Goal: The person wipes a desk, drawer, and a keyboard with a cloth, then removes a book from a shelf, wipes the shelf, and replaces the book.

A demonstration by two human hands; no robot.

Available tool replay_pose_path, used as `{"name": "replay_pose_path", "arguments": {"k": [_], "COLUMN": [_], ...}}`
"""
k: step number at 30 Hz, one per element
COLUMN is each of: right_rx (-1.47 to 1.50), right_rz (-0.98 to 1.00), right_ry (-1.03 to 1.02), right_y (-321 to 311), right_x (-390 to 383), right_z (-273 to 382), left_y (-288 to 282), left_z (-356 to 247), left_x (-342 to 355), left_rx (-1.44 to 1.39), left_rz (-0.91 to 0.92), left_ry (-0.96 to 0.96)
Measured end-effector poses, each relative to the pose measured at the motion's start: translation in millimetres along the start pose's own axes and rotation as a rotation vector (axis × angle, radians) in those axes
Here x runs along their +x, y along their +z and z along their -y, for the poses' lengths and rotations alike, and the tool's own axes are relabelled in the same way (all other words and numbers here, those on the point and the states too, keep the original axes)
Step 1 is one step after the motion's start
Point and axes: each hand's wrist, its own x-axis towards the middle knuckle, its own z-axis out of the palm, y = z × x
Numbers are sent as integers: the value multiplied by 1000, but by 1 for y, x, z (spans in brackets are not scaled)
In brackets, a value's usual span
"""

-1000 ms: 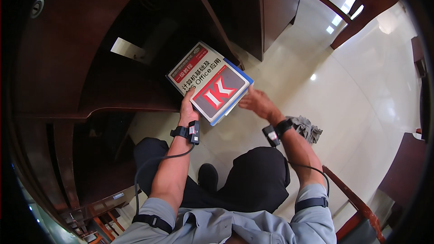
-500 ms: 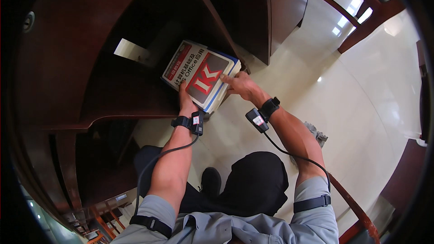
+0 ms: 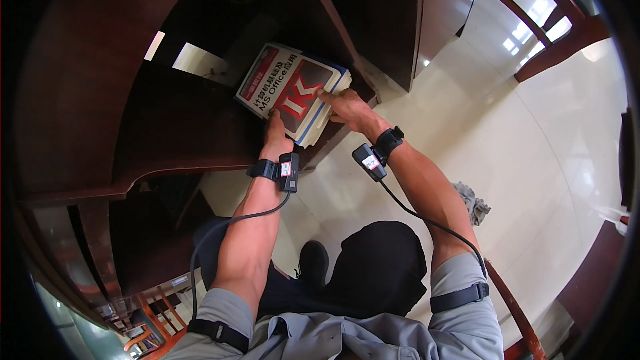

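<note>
A stack of books (image 3: 293,90) is inside the dark wooden desk compartment, over its shelf (image 3: 180,150). The top book has a white, red and grey cover with a large red-and-white emblem. My left hand (image 3: 275,135) grips the near left edge of the stack, its thumb on the cover and its other fingers hidden underneath. At the right edge my right hand (image 3: 350,110) holds the stack, thumb on top and fingers against the page side. Whether the stack rests fully on the shelf I cannot tell.
A dark upright panel (image 3: 333,20) borders the compartment on the right. Pale rectangular openings (image 3: 199,61) show in its back. A wooden chair (image 3: 567,43) stands at the far right. Grey crumpled cloth (image 3: 472,203) lies on the shiny tiled floor beside my right forearm.
Both hands have moved the book stack slightly forward, deeper into the desk compartment. The view has shifted a little. My grip on the stack stays.
</note>
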Motion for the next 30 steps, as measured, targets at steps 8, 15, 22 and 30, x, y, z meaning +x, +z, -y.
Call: {"name": "replay_pose_path", "arguments": {"k": [8, 15, 22, 30], "right_rx": [5, 76, -34, -658], "right_rz": [-106, -158, -201, -206], "right_ry": [-102, -81, -37, -289], "right_y": [13, 29, 26, -29], "right_x": [9, -4, -7, -31], "right_z": [-20, -16, -16, -32], "left_y": [4, 0, 13, 0], "left_z": [9, 4, 4, 5], "left_x": [13, 26, 16, 21], "left_rx": [-7, 31, 202, 536], "left_rz": [-24, -137, -249, -276], "left_ry": [122, 112, 122, 437]}}
